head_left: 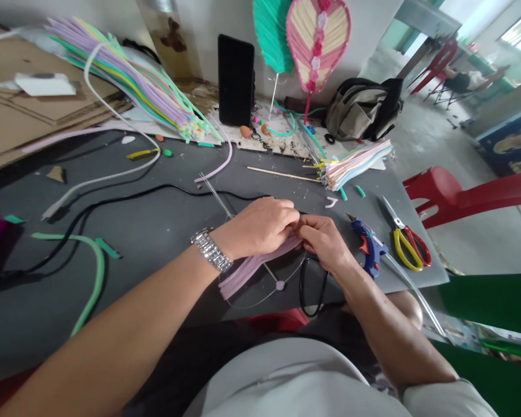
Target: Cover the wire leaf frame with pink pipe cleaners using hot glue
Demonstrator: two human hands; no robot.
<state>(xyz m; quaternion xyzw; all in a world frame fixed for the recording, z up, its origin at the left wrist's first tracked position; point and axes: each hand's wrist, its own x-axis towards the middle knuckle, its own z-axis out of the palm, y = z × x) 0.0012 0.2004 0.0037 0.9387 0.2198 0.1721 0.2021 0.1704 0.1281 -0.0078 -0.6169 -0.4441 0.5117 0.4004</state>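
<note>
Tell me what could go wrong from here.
The glue gun lies beside the right hand, nozzle end nearest; if hot, it could burn. The black cord loops close to the right wrist and might snag. The lilac strips run under the left hand toward the right fingertips; they could splay if the pinch slips.

Left hand (260, 226): mine, bare; at its wrist, one silver-coloured watch (212, 250) with metal link bracelet, dial mostly hidden. Right hand (323, 238): mine, bare. On my torso: pale grey shirt (286, 379), matching right sleeve (449, 398) ending near the elbow. Over my lap: dark garment (173, 353).
</note>
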